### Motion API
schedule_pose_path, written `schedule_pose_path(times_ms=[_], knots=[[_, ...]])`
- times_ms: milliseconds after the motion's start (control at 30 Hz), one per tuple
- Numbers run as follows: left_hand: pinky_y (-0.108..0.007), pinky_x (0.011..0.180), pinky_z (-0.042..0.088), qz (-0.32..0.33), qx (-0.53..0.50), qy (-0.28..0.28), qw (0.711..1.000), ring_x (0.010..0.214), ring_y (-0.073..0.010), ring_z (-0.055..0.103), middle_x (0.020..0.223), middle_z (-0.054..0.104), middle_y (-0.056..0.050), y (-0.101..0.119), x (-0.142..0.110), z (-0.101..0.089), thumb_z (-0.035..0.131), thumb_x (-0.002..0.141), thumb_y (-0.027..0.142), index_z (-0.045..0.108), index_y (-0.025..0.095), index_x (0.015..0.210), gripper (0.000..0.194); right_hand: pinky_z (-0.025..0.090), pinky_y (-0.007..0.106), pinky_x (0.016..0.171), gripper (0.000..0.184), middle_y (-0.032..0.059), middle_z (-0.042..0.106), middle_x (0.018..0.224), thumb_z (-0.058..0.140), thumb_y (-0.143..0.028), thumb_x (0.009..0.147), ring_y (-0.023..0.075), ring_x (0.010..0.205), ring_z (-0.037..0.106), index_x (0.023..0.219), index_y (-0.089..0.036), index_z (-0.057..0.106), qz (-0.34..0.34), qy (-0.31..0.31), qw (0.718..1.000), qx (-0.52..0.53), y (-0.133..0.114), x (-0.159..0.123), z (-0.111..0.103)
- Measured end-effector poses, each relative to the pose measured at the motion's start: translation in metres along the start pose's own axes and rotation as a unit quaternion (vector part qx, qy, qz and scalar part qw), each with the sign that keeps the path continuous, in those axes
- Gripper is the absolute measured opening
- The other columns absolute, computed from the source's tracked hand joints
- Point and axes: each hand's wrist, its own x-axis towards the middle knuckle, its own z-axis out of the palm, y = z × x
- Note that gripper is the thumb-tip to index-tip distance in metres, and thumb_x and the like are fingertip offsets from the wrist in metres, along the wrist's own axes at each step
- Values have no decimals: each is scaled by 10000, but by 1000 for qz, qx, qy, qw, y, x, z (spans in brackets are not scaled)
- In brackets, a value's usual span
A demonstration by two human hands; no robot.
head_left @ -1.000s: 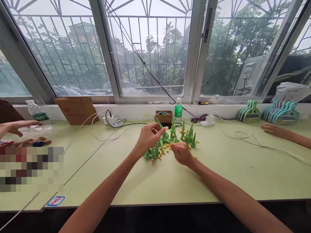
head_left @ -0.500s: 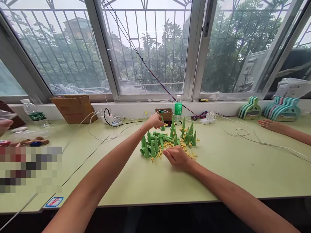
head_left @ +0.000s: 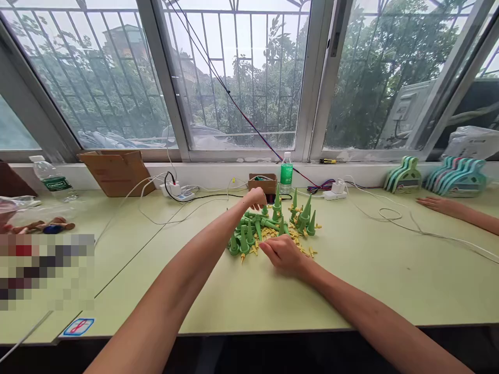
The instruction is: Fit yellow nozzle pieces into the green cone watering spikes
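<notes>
A cluster of green plastic cone-shaped spikes (head_left: 303,221) stands and lies on the table, with small yellow plastic valve-like pieces (head_left: 268,232) scattered among them. At the far side of the cluster, my left hand (head_left: 255,198) is closed with its fingers bent downward over the top of a green spike (head_left: 265,210); the fingertips are partly hidden. My right hand (head_left: 284,252) rests at the near edge of the pile. Its fingers are curled and pressed together, and whatever they hold, if anything, is hidden. A green spike stands just behind it.
Behind the pile are a small brown box (head_left: 262,185), a green-labelled bottle (head_left: 286,172) and power strips (head_left: 334,191) with cables. Another person's hand (head_left: 434,203) lies on the table at right, near teal hangers (head_left: 458,176). A cardboard box (head_left: 113,174) stands at left.
My left hand has moved slightly to the right and now covers the upper part of the green spike that showed beside it. The right hand has barely moved.
</notes>
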Motion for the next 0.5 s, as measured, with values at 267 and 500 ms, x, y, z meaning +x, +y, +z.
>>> schedule_pose_path(times_ms=[267, 500], knots=[[-307, 671, 547, 3, 23, -48, 999, 681, -206, 677, 620, 703, -82, -1, 0, 4, 754, 692, 294, 652, 140, 668, 187, 207, 269, 511, 539, -30, 371, 467, 291, -352, 1014, 93, 441, 254, 508, -186, 371, 16, 8, 1000, 17, 0, 2, -2], [-357, 791, 535, 4, 29, -106, 994, 874, -211, 657, 939, 699, -88, 1, -4, 1, 660, 840, 296, 671, 128, 927, 189, 202, 273, 523, 493, -41, 328, 487, 320, -339, 1004, 94, 463, 228, 535, -186, 327, 38, -13, 999, 35, -1, 2, -4]])
